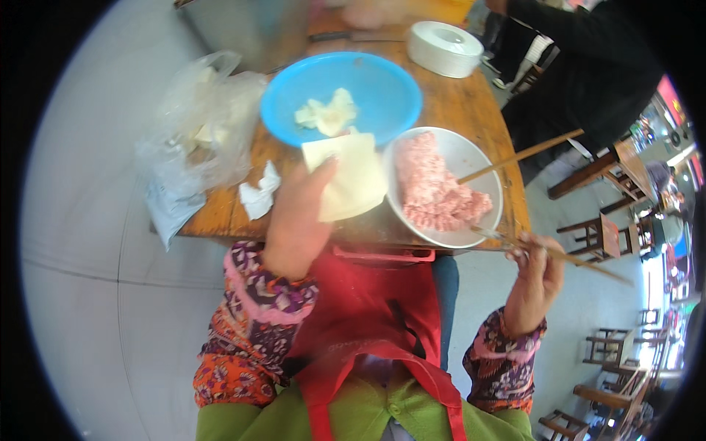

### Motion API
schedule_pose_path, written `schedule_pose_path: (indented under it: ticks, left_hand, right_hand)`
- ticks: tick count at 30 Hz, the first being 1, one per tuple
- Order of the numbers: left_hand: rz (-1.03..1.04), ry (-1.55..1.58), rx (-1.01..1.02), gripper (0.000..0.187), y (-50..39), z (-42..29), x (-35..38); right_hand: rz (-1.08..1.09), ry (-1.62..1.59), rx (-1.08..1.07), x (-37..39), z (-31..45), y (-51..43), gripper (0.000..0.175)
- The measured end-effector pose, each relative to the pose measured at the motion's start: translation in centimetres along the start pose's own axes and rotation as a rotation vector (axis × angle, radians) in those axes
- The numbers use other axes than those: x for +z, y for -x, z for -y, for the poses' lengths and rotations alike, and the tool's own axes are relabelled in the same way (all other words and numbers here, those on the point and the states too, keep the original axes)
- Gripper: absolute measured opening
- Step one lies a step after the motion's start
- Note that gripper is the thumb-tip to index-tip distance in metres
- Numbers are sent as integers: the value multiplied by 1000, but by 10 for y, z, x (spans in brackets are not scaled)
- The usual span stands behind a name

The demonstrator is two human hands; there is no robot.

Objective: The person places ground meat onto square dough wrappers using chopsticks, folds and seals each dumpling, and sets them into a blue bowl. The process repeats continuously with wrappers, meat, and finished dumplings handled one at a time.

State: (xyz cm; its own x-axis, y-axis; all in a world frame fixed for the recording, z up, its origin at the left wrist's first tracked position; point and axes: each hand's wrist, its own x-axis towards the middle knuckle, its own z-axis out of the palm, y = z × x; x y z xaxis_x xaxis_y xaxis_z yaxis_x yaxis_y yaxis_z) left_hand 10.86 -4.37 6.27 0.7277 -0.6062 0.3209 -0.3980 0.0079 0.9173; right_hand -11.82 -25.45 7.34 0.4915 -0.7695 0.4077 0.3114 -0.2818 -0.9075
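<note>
A stack of thin square dough wrappers (pixel 356 179) lies across my left hand (pixel 300 215), with the thumb pressing on top. Between the fingers of my right hand (pixel 535 264) is a thin wooden stick (pixel 579 262), perhaps a chopstick. Its tip reaches the minced meat (pixel 433 184) at the near right rim of the white bowl (pixel 447 243). A second wooden stick (pixel 524 157) leans out of that bowl to the right. Beyond the wrappers, a blue plastic basin (pixel 380 88) holds a few folded, pale dough pieces (pixel 330 113).
Plastic bags (pixel 204 127) with pale contents hang over the left side of the wooden table (pixel 458 107). Crumpled white paper (pixel 259 191) lies near them. A knife (pixel 358 37) and stacked white plates (pixel 445 48) are at the back. A dark-clothed person (pixel 584 82) stands at the right.
</note>
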Motion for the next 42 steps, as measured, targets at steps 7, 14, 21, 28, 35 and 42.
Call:
schedule_pose_path:
  ticks: [7,14,21,28,35,42]
  left_hand:
    - [164,823,-586,42,28,-26,12]
    - [281,877,-670,39,42,-32,14]
    - [358,769,-695,43,52,-30,22]
    - [394,759,-669,40,56,-30,26]
    - [464,643,-632,41,57,-30,33]
    - [561,621,-598,39,53,-47,47]
  right_hand:
    - [274,83,23,-6,-26,-33,14]
    - [348,201,7,-6,-24,-36,13]
    - [180,-2,67,0,-32,-32,15]
    - [256,172,28,3,-39,-27,14]
    - [154,-170,219,8,-35,-21,17]
    - [140,-335,225,21,0,0,16]
